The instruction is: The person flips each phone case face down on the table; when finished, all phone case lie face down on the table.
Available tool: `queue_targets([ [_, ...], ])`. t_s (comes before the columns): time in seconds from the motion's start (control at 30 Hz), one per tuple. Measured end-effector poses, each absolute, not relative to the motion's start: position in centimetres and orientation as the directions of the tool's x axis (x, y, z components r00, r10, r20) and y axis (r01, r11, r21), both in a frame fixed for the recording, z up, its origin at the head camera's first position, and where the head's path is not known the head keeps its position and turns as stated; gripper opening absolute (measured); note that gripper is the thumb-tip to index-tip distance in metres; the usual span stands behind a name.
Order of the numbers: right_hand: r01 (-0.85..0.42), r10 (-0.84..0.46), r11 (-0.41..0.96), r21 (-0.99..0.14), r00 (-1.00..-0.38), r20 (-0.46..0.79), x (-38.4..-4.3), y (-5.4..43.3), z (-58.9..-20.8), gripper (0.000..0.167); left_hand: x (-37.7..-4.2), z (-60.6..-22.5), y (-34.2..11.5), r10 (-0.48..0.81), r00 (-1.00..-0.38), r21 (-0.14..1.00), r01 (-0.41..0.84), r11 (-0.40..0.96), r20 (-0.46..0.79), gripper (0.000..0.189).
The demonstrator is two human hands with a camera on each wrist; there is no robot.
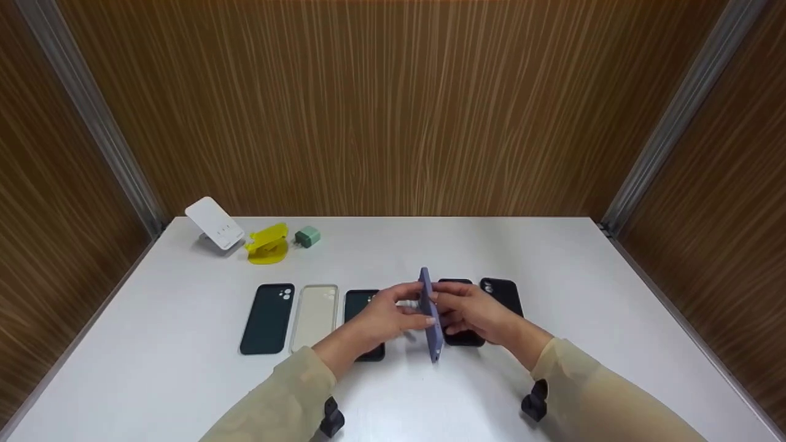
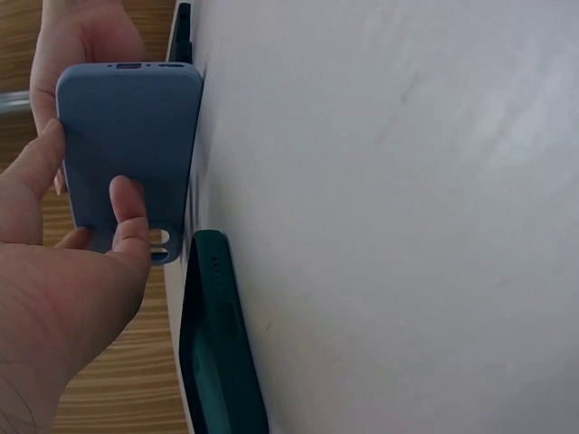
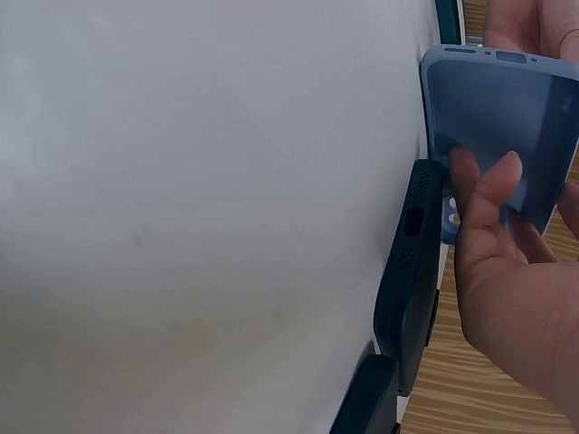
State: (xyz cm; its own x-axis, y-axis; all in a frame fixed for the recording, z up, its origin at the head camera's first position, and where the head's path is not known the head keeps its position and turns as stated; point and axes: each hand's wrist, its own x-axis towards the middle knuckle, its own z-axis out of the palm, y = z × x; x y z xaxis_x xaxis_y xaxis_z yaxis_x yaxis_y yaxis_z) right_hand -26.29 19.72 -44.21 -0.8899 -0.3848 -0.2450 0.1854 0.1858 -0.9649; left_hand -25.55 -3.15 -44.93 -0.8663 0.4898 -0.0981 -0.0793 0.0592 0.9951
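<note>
Between my two hands a blue-lavender phone case (image 1: 431, 328) stands upright on its long edge, seen nearly edge-on in the head view. My left hand (image 1: 381, 316) grips it from the left, with fingers at its far edge and the thumb on the outer back (image 2: 127, 117). From the other side my right hand (image 1: 482, 313) holds it, fingers reaching into the hollow inside (image 3: 498, 108). No phone shows inside the case. Under the left hand lies a dark green phone case (image 1: 371, 354), partly covered. A black phone case (image 1: 465, 338) is partly hidden behind the right hand.
Left of the hands lie another dark green case (image 1: 268, 320) and a pale case (image 1: 315, 319). At right is a black case (image 1: 505, 294). Farther back stand a white phone stand (image 1: 215, 222), a yellow stand (image 1: 268, 245) and a green charger plug (image 1: 307, 236). Wood-grain panels enclose the white table (image 1: 153, 356).
</note>
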Motion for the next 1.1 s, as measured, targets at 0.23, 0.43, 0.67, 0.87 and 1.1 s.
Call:
queue_targets([
  [0.23,0.178,-0.390,0.181,-0.967,-0.890,-0.237,-26.2,19.9,-44.0,0.056,-25.8,-45.1,-3.2,0.468,-0.878,0.990,-0.042,0.134,-0.101,0.071],
  [0.43,0.181,-0.389,0.159,-0.970,-0.892,-0.230,-26.0,20.0,-43.9,0.055,-26.0,-45.3,-3.2,0.457,-0.884,0.983,-0.010,0.184,-0.094,0.071],
  [0.67,0.184,-0.367,0.128,-0.975,-0.904,-0.219,-25.8,20.2,-43.9,0.057,-26.0,-45.1,-2.9,0.444,-0.893,0.979,0.017,0.202,-0.076,0.072],
  [0.87,0.192,-0.350,0.098,-0.976,-0.912,-0.214,-25.7,20.3,-43.6,0.061,-25.9,-45.0,-2.7,0.427,-0.901,0.979,0.016,0.204,-0.075,0.074],
  [1.1,0.166,-0.334,0.052,-0.985,-0.926,-0.174,-25.7,20.4,-43.1,0.060,-26.0,-44.9,-2.8,0.412,-0.908,0.978,0.006,0.208,-0.082,0.076],
])
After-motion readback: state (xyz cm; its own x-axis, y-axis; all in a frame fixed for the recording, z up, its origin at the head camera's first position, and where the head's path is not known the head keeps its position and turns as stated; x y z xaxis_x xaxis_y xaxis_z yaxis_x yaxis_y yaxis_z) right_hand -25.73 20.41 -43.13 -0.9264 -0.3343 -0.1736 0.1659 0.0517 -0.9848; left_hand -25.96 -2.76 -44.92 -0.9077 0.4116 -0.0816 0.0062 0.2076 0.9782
